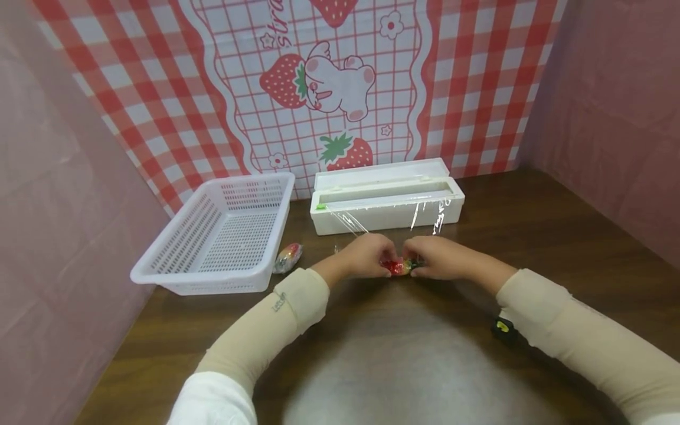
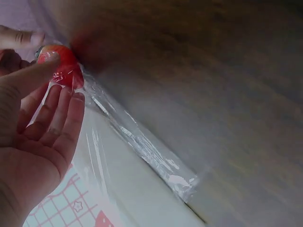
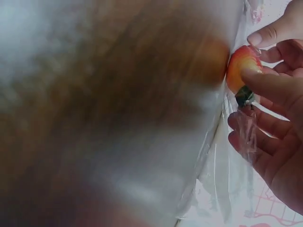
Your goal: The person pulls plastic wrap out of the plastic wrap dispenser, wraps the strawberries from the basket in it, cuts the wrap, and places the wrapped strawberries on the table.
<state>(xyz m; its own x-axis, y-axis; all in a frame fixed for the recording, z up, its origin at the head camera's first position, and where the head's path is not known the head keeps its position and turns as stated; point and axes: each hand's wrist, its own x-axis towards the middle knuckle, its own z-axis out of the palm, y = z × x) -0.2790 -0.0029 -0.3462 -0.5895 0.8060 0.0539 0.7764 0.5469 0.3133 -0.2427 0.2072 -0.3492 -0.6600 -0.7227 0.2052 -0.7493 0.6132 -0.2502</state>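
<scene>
A small red and yellow fruit with a dark green end is held between both hands, just in front of a white cling film box. My left hand pinches its red end between thumb and fingers. On the green end, my right hand pinches it with the thumb on top. Clear cling film runs from the box to the fruit and clings about it, seen in both wrist views. Whether the film goes all the way round cannot be told.
A white perforated basket stands at the left. Beside it lies another red and yellow fruit in clear film. The box has its lid raised and a green slider on its edge. A black object lies by the right sleeve.
</scene>
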